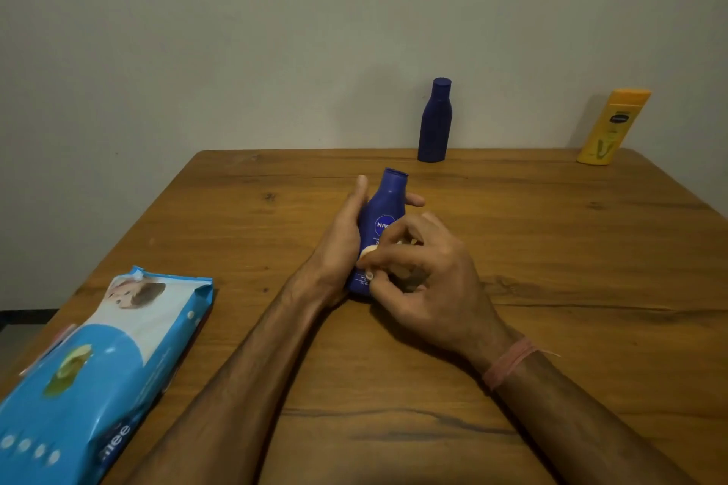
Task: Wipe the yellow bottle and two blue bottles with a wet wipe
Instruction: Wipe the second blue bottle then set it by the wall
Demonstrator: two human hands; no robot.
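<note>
Wiping the labelled blue plastic bottle at the middle of the brown wooden table.

The left hand wraps that bottle's body; the right hand curls at its front, apparently pinching a wipe I cannot make out. Beyond it stand a plain dark blue plastic bottle and, further right, a yellow plastic bottle. Likely light, stiff and slippery when wet: grip the waist. The label reads "NIV"; the blue wet-wipe pack to its left shows "mee".
</note>
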